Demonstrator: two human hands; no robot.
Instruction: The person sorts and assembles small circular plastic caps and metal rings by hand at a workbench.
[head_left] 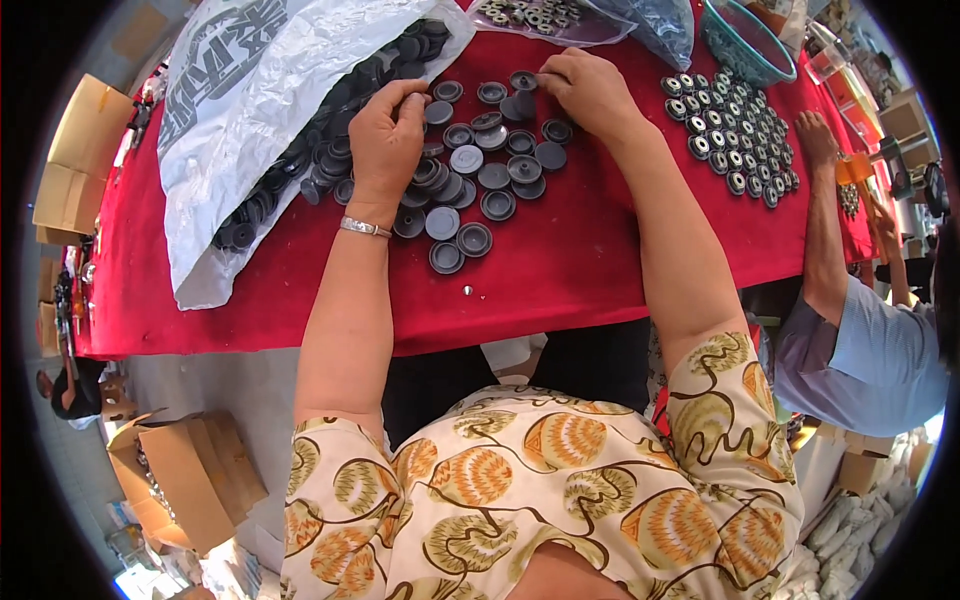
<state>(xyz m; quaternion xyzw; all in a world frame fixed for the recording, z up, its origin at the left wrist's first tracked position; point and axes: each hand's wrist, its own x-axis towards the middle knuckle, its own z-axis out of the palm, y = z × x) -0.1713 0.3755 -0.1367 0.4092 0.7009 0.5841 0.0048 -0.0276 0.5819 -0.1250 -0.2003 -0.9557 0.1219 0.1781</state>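
Note:
Many round dark grey plastic caps [494, 176] with raised rims lie in a loose spread on the red cloth between my hands. At the left of this spread is my left hand [388, 140], its fingers curled in by the thumb; whatever they hold is hidden. My right hand [590, 92] is closed at the far right of the spread, fingertips pinched at the edge of a grey cap [523, 81]. Beside my left hand a white plastic sack [215, 170] lies on its side, more dark caps [335, 125] spilling from its mouth.
To the right, dark rings with pale centres [735, 135] stand in rows, near a teal basket [750, 45]. A clear bag of small metal parts [540, 15] lies at the back. A co-worker's arm [825, 210] rests at the right edge. Cardboard boxes [185, 480] stand on the floor.

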